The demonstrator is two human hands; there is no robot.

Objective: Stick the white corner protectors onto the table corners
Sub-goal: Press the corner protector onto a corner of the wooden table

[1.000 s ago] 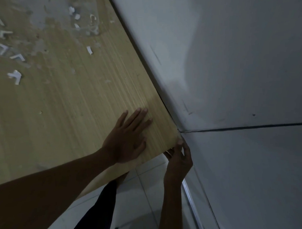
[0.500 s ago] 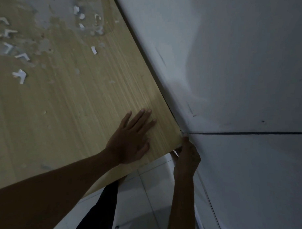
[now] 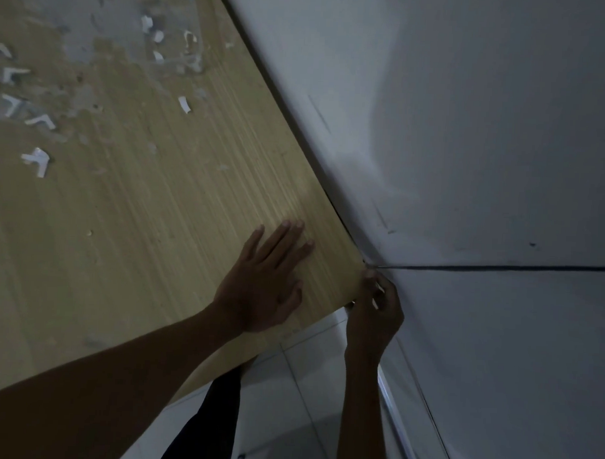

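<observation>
The left hand (image 3: 261, 286) lies flat with fingers spread on the table (image 3: 130, 223) near its corner. The right hand (image 3: 373, 314) curls against that corner beside the wall (image 3: 469, 132), hiding whatever it holds. Loose white protectors (image 3: 37, 160) lie far left.

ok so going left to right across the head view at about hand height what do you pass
wooden tabletop → left hand, flat on the tabletop → table corner → right hand, fingers curled at the corner → grey wall
</observation>
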